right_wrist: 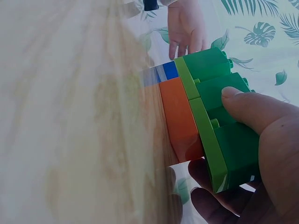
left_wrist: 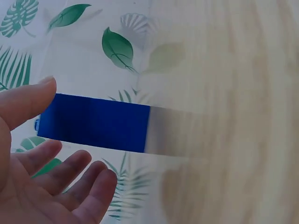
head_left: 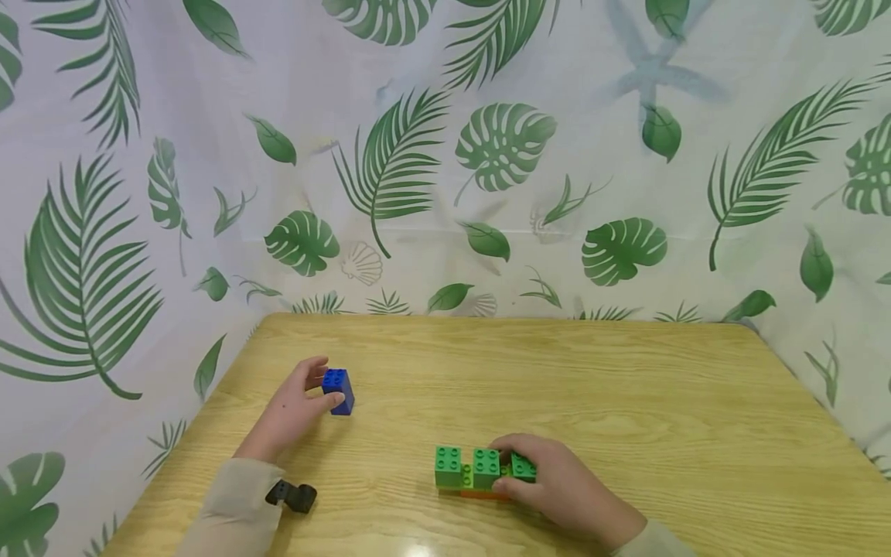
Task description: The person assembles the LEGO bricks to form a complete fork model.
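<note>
A blue toy building block, studded on top, stands upright on the table at the left. My left hand is around it, thumb at the front and fingers behind; in the left wrist view a gap shows between the fingers and the blue block. My right hand grips the right end of a built block assembly. Green studded blocks sit spaced along a lime-green base, with an orange block underneath. Seen from the right wrist, the thumb presses one green block while the other fingers reach round the far side.
The wooden table reaches back to a white curtain printed with green leaves. A black device is strapped at the left wrist, by the sleeve cuff. Bare tabletop lies between the blue block and the assembly.
</note>
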Demonstrator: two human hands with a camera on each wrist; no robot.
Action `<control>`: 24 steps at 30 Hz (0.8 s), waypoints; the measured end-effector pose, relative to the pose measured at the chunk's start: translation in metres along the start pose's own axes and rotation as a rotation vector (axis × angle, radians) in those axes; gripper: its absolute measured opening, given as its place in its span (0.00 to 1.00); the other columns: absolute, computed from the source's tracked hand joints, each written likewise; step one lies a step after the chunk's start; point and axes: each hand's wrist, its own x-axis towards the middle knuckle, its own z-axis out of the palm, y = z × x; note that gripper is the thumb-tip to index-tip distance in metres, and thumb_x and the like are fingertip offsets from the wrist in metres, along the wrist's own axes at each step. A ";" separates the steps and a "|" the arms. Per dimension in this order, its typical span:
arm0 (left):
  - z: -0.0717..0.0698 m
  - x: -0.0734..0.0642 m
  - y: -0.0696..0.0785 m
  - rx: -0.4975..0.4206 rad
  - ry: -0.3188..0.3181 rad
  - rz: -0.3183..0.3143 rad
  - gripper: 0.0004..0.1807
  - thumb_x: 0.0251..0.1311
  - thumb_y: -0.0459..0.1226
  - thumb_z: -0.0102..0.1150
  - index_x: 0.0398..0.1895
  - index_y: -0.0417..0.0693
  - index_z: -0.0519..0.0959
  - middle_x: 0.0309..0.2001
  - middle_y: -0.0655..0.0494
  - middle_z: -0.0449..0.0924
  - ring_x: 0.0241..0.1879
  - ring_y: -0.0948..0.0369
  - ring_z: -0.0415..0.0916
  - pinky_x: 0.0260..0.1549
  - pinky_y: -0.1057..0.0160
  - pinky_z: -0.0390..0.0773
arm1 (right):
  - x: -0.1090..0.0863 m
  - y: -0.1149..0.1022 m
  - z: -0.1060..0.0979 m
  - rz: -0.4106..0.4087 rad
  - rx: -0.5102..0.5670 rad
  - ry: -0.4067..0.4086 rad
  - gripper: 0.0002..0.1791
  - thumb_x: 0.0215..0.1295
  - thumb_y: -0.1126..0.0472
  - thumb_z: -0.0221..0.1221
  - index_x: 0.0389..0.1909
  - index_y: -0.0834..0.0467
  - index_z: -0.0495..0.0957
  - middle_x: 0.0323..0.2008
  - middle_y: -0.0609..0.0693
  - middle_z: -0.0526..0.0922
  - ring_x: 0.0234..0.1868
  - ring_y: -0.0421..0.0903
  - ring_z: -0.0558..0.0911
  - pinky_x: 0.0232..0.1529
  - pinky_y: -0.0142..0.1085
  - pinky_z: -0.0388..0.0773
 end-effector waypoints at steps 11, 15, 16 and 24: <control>0.012 0.005 -0.015 -0.086 -0.034 -0.003 0.41 0.70 0.42 0.62 0.79 0.45 0.52 0.76 0.36 0.55 0.73 0.39 0.56 0.67 0.39 0.60 | -0.001 -0.002 -0.001 0.017 0.021 -0.011 0.25 0.62 0.35 0.64 0.58 0.39 0.79 0.56 0.37 0.80 0.55 0.42 0.78 0.55 0.51 0.75; 0.012 0.007 -0.020 -0.084 -0.023 0.027 0.37 0.71 0.38 0.60 0.78 0.44 0.56 0.75 0.36 0.57 0.73 0.39 0.56 0.68 0.40 0.58 | -0.001 -0.001 -0.001 0.015 0.018 -0.011 0.25 0.62 0.36 0.65 0.58 0.40 0.79 0.56 0.38 0.80 0.56 0.43 0.78 0.57 0.52 0.75; 0.012 0.007 -0.021 -0.086 -0.021 0.032 0.36 0.71 0.38 0.60 0.77 0.43 0.57 0.74 0.36 0.59 0.73 0.40 0.57 0.68 0.41 0.58 | -0.001 -0.001 -0.001 0.017 0.020 -0.012 0.25 0.62 0.36 0.65 0.58 0.39 0.79 0.56 0.38 0.80 0.56 0.43 0.78 0.57 0.52 0.75; 0.012 0.008 -0.025 -0.095 -0.012 0.037 0.31 0.72 0.39 0.59 0.73 0.41 0.63 0.70 0.37 0.67 0.71 0.43 0.61 0.68 0.41 0.58 | 0.000 0.000 0.000 0.016 0.027 -0.010 0.24 0.61 0.38 0.68 0.57 0.36 0.79 0.57 0.36 0.80 0.56 0.42 0.78 0.56 0.50 0.75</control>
